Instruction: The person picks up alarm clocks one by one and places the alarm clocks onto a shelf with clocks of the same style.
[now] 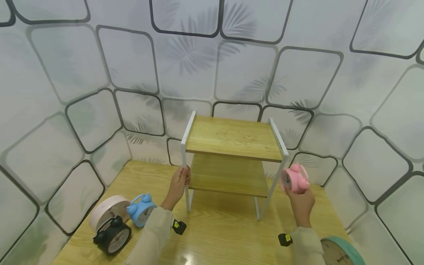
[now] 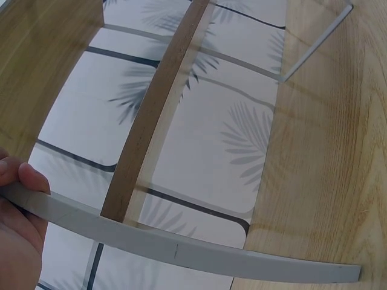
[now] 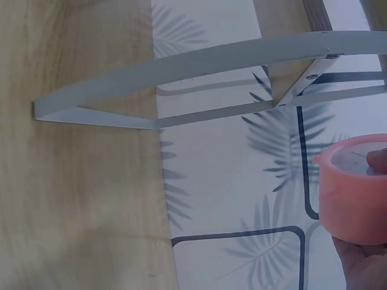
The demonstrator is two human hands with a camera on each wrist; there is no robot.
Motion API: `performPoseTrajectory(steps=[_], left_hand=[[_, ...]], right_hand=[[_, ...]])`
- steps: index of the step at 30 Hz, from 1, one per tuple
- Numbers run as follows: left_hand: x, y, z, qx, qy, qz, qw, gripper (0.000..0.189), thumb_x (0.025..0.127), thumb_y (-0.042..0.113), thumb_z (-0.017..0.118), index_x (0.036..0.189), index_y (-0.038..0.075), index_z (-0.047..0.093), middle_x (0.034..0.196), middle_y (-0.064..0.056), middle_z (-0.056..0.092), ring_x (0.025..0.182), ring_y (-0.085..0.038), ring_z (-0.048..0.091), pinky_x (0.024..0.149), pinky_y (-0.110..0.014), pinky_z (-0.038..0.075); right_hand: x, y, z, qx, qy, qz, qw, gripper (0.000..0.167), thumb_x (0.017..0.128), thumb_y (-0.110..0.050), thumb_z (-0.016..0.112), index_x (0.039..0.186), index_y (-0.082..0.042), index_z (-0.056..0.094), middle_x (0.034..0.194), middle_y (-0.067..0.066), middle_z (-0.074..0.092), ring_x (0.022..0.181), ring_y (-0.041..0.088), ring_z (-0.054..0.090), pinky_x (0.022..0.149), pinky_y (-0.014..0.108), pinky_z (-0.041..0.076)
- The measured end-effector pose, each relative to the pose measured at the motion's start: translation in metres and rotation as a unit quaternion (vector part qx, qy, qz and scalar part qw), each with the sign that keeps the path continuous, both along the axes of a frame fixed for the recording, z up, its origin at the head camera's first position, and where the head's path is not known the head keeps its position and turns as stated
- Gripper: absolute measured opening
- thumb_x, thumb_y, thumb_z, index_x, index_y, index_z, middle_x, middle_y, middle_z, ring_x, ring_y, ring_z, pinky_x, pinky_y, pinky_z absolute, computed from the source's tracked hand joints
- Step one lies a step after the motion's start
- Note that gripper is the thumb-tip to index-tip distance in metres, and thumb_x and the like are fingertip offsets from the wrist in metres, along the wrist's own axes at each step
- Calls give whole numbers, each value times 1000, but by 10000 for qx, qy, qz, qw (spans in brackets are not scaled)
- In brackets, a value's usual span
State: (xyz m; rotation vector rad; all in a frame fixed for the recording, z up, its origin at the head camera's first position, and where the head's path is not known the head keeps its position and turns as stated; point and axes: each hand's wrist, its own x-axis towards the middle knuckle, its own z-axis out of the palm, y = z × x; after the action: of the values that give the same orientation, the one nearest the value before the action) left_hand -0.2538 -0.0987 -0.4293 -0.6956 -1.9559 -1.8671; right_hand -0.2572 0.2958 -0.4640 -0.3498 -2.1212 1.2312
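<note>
A small two-tier shelf (image 1: 232, 138) with wooden boards and white metal side frames stands on the table. My left hand (image 1: 177, 186) grips its left front post; in the left wrist view the thumb and fingers wrap the white bar (image 2: 175, 246). On the other side, my right hand (image 1: 300, 204) holds a pink alarm clock (image 1: 294, 179) in the air beside the shelf's right post. The right wrist view shows the pink clock (image 3: 354, 190) at its right edge, with a fingertip over the dial. Both shelf boards are bare.
At the left of the wooden table (image 1: 212, 239) a blue alarm clock (image 1: 142, 211), a black alarm clock (image 1: 114, 237) and a pale pink round clock (image 1: 107, 211) stand close together. A green clock (image 1: 342, 252) is at the bottom right. Patterned walls (image 1: 132, 62) surround the table.
</note>
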Motion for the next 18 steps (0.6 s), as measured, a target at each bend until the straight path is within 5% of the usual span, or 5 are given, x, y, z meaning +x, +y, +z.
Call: performPoseTrajectory(steps=[11, 15, 18], left_hand=[[1, 0, 2, -10, -152, 16, 9999, 28, 102, 0, 24, 78, -10, 34, 60, -26, 30, 55, -42, 28, 48, -43, 33], [1, 0, 1, 2, -179, 13, 9998, 28, 102, 0, 24, 78, -9, 35, 60, -24, 30, 48, -27, 30, 46, -36, 33], [0, 1, 1, -13, -243, 10, 9997, 28, 102, 0, 24, 78, -8, 35, 60, -22, 30, 50, -6, 32, 47, -24, 35]], right_hand=[[-25, -1, 16, -6, -163, 348, 9993, 57, 72, -13, 79, 121, 6, 58, 108, 27, 65, 73, -18, 43, 64, -1, 36], [-32, 0, 21, 151, -250, 714, 9970, 65, 72, -17, 81, 130, -6, 54, 109, 18, 66, 74, -15, 47, 62, 2, 40], [-36, 0, 23, 58, -62, 1212, 9926, 78, 71, -12, 81, 139, -22, 46, 103, -7, 66, 77, -16, 51, 61, 4, 44]])
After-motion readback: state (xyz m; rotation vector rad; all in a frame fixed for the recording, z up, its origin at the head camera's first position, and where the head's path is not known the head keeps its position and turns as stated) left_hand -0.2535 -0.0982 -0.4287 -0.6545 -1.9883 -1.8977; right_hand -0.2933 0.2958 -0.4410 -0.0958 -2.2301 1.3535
